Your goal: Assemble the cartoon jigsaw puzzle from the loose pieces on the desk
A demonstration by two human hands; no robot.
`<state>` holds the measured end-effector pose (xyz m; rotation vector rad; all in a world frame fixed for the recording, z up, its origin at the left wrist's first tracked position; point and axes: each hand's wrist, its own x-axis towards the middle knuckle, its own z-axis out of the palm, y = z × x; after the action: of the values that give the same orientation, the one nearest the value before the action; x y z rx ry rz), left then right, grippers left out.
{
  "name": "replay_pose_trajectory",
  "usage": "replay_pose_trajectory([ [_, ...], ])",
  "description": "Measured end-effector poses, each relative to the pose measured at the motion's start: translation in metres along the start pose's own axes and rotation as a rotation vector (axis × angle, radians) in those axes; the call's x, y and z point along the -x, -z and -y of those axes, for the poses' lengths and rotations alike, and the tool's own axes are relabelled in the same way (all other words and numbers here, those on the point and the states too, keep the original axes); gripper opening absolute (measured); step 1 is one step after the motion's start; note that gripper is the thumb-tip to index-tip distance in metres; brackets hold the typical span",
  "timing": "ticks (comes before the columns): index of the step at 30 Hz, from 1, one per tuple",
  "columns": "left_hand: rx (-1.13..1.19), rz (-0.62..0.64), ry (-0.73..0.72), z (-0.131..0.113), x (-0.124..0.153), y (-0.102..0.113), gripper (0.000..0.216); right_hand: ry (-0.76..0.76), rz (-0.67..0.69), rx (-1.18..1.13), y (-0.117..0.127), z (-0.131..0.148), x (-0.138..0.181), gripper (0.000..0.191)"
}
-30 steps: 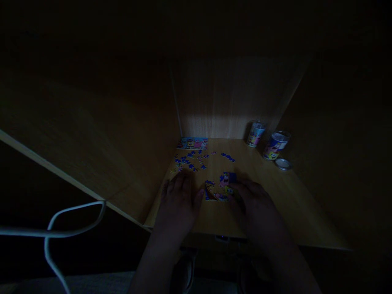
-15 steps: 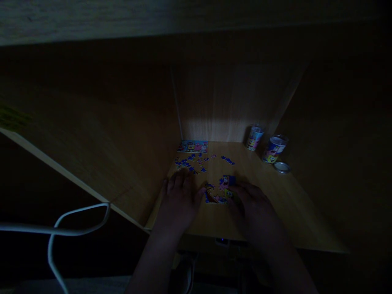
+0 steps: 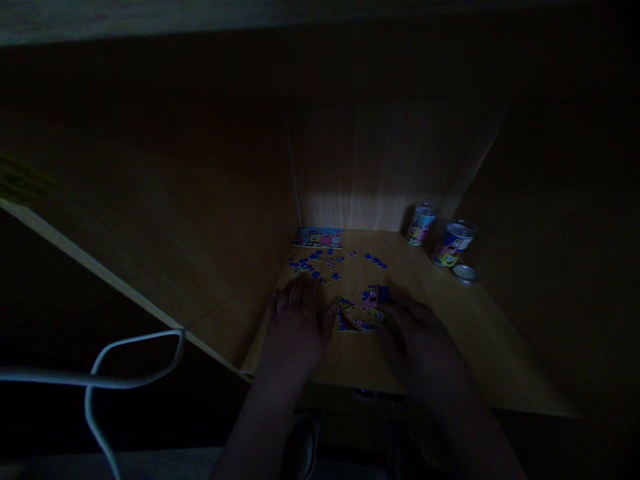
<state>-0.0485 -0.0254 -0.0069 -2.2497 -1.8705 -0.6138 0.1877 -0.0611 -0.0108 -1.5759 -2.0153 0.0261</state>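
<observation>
A partly joined jigsaw puzzle (image 3: pixel 350 320) lies near the front of the wooden shelf, its pieces blue, pink and yellow. My left hand (image 3: pixel 297 330) rests palm down at its left, fingers stretched out and thumb tip at the puzzle's left edge. On the other side, my right hand (image 3: pixel 423 333) has thumb and index finger closing on a yellow-green puzzle piece (image 3: pixel 379 316) at the right edge. Just above that sits a joined blue and pink section (image 3: pixel 374 295). The right hand hides part of the puzzle's right side.
Loose puzzle pieces (image 3: pixel 313 263) lie scattered behind my left hand. A joined picture strip (image 3: pixel 320 238) is by the back wall. Two printed cans (image 3: pixel 420 225) stand at back right, a round lid (image 3: pixel 465 274) beside the nearer one. A white cable (image 3: pixel 135 383) loops at left. The light is dim.
The view has shifted slightly, so the scene sits a little further right. Both hands keep nearly the same places at the puzzle.
</observation>
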Motion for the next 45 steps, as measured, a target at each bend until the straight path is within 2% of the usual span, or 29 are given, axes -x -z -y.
replay_pose_trajectory([
  [3,0.019,-0.005,-0.032,0.0,-0.002,0.004,0.055,-0.003,0.003,-0.001,-0.002,-0.002,0.0,0.033],
  [7,0.06,-0.004,-0.068,-0.007,-0.003,0.012,0.028,0.011,0.017,-0.007,-0.003,-0.004,0.001,0.034],
  [9,0.116,-0.009,-0.092,-0.015,0.001,0.015,0.017,0.025,0.041,-0.021,0.001,-0.005,-0.001,0.034],
  [12,0.239,-0.013,-0.182,-0.035,0.011,0.014,0.014,0.067,0.11,-0.05,0.014,-0.008,-0.013,0.032],
  [15,0.305,-0.019,-0.281,-0.053,0.021,0.01,0.02,0.135,0.121,0.01,0.031,-0.015,-0.045,0.035],
  [19,0.273,-0.028,-0.308,-0.061,0.026,0.007,0.011,0.244,0.126,0.061,0.042,-0.02,-0.115,0.035],
  [22,0.247,-0.048,-0.327,-0.06,0.026,0.006,0.007,0.278,0.171,0.113,0.032,-0.019,-0.16,0.03],
  [25,0.252,-0.043,-0.356,-0.06,0.025,0.005,0.006,0.25,0.136,0.149,0.009,-0.019,-0.18,0.028],
  [27,0.258,-0.049,-0.358,-0.06,0.025,0.004,0.006,0.249,0.114,0.155,-0.009,-0.022,-0.18,0.027],
  [30,0.252,-0.078,-0.368,-0.061,0.024,0.003,0.008,0.348,0.162,0.09,-0.032,-0.029,-0.173,0.025],
  [35,0.263,-0.128,-0.413,-0.061,0.024,0.003,0.01,0.466,0.203,-0.103,-0.056,-0.042,-0.165,0.033],
  [42,0.254,-0.149,-0.501,-0.061,0.03,0.005,0.014,0.373,0.137,-0.135,-0.06,-0.069,-0.174,0.032],
  [45,0.229,-0.141,-0.494,-0.061,0.029,0.004,0.014,0.4,0.107,-0.12,-0.058,-0.074,-0.175,0.032],
])
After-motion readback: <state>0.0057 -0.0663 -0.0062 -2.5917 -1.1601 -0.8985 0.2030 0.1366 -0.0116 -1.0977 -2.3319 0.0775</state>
